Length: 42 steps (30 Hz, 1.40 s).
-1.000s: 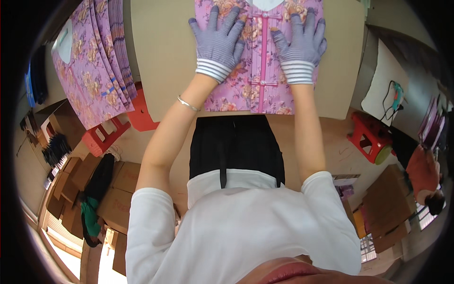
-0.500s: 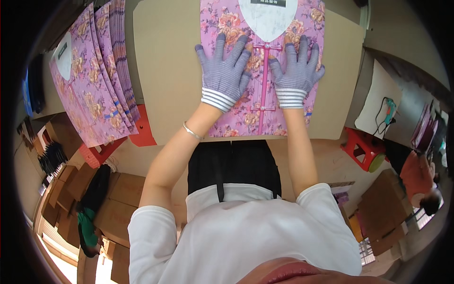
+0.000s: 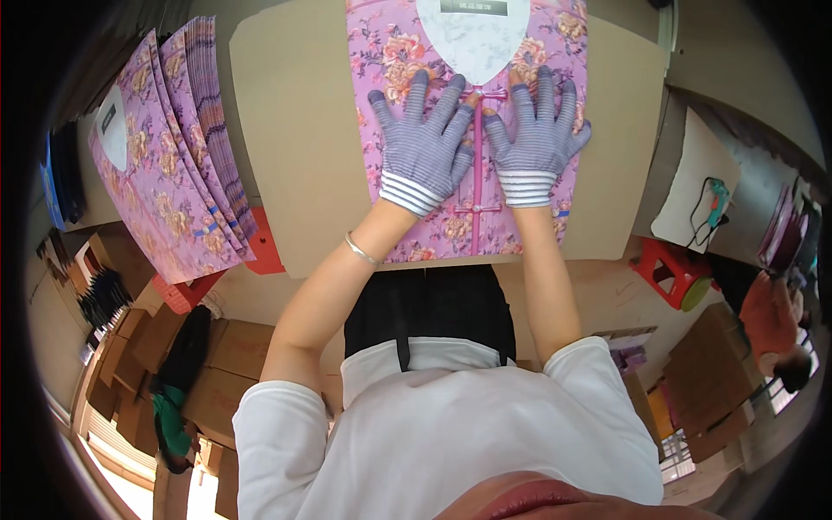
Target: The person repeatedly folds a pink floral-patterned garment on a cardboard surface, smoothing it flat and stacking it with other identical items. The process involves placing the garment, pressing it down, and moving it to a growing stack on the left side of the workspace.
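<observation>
A folded pink-purple floral blouse (image 3: 451, 230) lies flat, its pink placket with knotted fastenings running down the middle. At its neck shows a white insert (image 3: 481, 43) bearing a dark label. My left hand (image 3: 425, 143), in a grey-purple striped glove, rests on the left half of the blouse with fingers spread. On the other side of the placket, my right hand (image 3: 531, 147) wears a matching glove and lies flat, fingers apart, its outer edge near the garment's right side. Neither hand grips anything.
Beneath the blouse is a tan board (image 3: 295, 156). Similar folded blouses (image 3: 165, 173) are stacked at the left. Red stools (image 3: 672, 273) stand below the table edge. A teal-handled tool with a cord (image 3: 718, 204) lies at right. One person (image 3: 173, 416) is at lower left, another (image 3: 767, 321) at right.
My left hand has slid inward across the blouse, closer to the placket. My right hand stays flat in about the same spot on the cloth. The whole view has shifted slightly.
</observation>
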Tool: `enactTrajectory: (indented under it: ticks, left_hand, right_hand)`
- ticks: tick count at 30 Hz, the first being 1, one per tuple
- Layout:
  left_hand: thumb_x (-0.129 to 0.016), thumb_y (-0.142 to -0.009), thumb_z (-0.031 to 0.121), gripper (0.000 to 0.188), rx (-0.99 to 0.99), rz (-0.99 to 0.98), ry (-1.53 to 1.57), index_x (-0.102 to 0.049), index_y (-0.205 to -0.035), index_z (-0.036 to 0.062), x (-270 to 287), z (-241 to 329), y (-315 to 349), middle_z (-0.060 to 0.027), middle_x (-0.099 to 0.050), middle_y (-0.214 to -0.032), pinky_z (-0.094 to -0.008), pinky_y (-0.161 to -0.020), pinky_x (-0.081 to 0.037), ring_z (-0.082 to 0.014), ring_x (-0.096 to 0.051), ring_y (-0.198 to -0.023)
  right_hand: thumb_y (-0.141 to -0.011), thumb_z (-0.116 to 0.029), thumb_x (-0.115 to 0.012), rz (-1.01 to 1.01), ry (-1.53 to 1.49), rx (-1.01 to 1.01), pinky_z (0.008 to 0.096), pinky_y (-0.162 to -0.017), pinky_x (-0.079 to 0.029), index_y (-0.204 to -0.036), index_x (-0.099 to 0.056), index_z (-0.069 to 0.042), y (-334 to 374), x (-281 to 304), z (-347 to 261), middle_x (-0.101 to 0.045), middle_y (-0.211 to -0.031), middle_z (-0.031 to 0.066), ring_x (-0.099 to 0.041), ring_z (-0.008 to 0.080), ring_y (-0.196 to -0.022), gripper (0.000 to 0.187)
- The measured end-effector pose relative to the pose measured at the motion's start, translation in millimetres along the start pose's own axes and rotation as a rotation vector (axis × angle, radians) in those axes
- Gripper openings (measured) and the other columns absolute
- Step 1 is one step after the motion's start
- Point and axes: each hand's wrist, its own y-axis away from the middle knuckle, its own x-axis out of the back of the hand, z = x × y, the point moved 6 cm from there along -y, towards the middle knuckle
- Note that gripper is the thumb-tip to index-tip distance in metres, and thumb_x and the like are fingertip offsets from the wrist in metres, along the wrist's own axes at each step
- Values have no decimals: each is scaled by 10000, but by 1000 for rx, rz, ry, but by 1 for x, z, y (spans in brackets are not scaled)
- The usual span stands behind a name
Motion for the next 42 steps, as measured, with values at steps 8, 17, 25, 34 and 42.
enactTrajectory:
  ticks: [8,17,25,34,42]
  left_hand:
    - [-616,-831,329,568,-1,26,10,-547,-1372,168,0,-1,1,-52,-394,-1536,-820,-1019,-119,-429,-291,-1424]
    - [-624,-815,272,497,-37,71,81,-600,-1296,152,7,5,-2,0,-451,-1501,-815,-1032,-104,-420,-317,-1415]
    - [-612,-819,247,477,-15,49,89,-608,-1287,154,8,4,1,0,-466,-1497,-793,-1058,-29,-420,-322,-1424]
    - [-578,-819,184,535,-45,90,67,-577,-1353,178,-1,4,0,-22,-484,-1489,-746,-1093,-10,-406,-306,-1443]
    - [-531,-822,200,515,-82,92,-82,-574,-1334,170,8,4,-2,2,-500,-1472,-702,-991,-234,-372,-411,-1356]
  right_hand:
    - [-768,-507,-709,-21,-19,-4,713,-987,-239,-1215,-671,-199,1,1,0,-491,-1446,64,-350,342,-1378,544]
    - [-798,-498,-675,-108,7,32,756,-1015,-203,-1317,-598,-164,5,-3,6,-419,-1514,83,-305,318,-1437,622]
    - [-827,-419,-649,-355,-212,521,638,-1099,-267,-1320,-568,-145,45,19,37,-437,-1503,61,-356,270,-1416,570]
    - [-883,-419,-547,190,-212,726,577,-1137,-264,-1347,-506,-16,-227,-45,38,-546,-1380,166,-462,327,-1336,616]
    - [-923,-478,-514,-480,-456,526,647,-1100,-277,-1449,-427,-150,-48,-59,49,-452,-1502,77,-459,275,-1357,625]
